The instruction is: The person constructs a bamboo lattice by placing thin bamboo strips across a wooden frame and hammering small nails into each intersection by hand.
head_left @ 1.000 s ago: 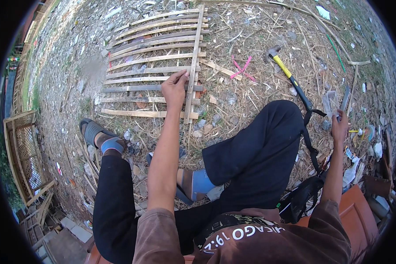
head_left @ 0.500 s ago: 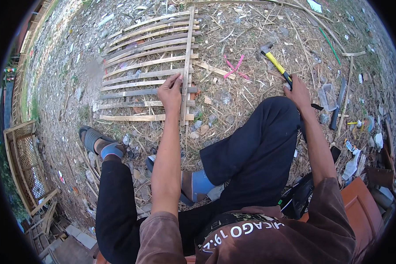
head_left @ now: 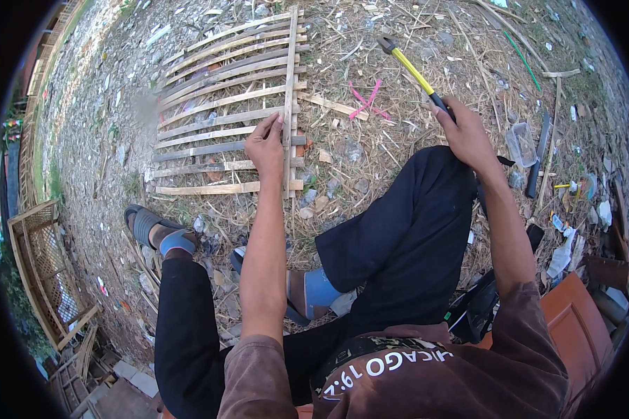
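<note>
Two hands busy | my left hand (head_left: pixel 265 143) pinches the cross slat of the bamboo panel (head_left: pixel 223 105) on the ground | right hand (head_left: pixel 465 133) clenched on the hammer (head_left: pixel 412 70) handle | risk: a swing could strike left fingers beside the slat.

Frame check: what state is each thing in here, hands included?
Left hand: fingers pinched at the upright strip of the slat panel.
Right hand: closed around the hammer's handle.
Hammer: held, head away from the person.
Slat panel: lying flat on the ground.
</note>
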Demonstrator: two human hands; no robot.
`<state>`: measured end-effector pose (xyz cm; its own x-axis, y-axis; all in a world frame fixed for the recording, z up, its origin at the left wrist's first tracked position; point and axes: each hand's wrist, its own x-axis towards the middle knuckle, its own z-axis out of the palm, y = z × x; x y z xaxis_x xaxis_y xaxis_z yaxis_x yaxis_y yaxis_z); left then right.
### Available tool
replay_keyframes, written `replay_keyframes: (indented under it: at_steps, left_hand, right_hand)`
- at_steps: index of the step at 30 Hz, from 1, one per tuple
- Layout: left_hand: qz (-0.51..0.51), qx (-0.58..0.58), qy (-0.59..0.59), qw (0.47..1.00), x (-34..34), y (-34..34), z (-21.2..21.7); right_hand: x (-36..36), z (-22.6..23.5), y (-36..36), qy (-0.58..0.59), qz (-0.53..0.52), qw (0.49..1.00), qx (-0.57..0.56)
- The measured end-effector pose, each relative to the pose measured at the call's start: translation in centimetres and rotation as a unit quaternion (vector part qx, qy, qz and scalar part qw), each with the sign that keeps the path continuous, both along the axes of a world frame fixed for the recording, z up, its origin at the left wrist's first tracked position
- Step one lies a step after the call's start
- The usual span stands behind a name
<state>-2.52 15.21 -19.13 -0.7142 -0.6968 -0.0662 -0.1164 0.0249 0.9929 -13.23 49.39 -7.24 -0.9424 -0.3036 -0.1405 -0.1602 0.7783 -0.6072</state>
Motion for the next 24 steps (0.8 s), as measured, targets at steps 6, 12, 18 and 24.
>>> replay_keyframes:
  at_steps: [6, 12, 18, 24]
  left_hand:
    - [0.018, -0.014, 0.010, 1.000, -0.4, 0.9, 0.5]
    - [-0.013, 0.020, 0.015, 1.000, -0.2, -0.3, -0.7]
    - [-0.011, 0.036, 0.013, 0.999, -0.1, 0.3, -0.2]
    - [-0.018, 0.031, -0.010, 0.999, -0.3, 0.1, 0.0]
  right_hand:
    - [5.2, 0.6, -5.5, -0.133, 0.061, 0.973, -0.179]
    - [8.5, -1.1, -8.5, -0.186, 0.094, 0.963, -0.168]
    - [9.6, -2.0, -8.5, -0.219, 0.055, 0.958, -0.178]
    - [10.3, -2.3, -8.7, -0.239, 0.026, 0.953, -0.185]
